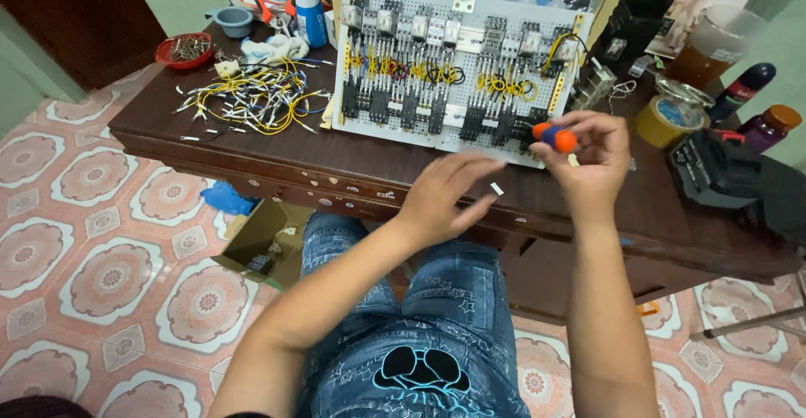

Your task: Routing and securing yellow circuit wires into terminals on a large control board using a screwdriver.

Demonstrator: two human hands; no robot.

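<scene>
Jeans (420,334) covered the person's lap closest to the lens, with both forearms reaching up from there toward the table (252,162). At the table's far left corner sat a red bowl (186,50), and beside it a loose tangle of yellow and white wires (252,95) spread toward the front edge. Next came a white panel (457,74), propped up on the tabletop and crowded with relays and yellow wiring; it stood directly behind both hands. Left hand (445,191) hovered over the front edge with fingers spread loose, holding nothing, and a small white scrap (497,189) lay just beside its fingertips. Right hand (592,158) was raised near the panel's lower right corner, its fingertips pinched round a screwdriver (554,137) with an orange and blue handle. Only the handle showed; its long axis ran roughly left to right, tilted slightly, and the tip's direction could not be told. Further right, a tape roll (667,120) and a black tool (714,170) rested near the table's right edge.
</scene>
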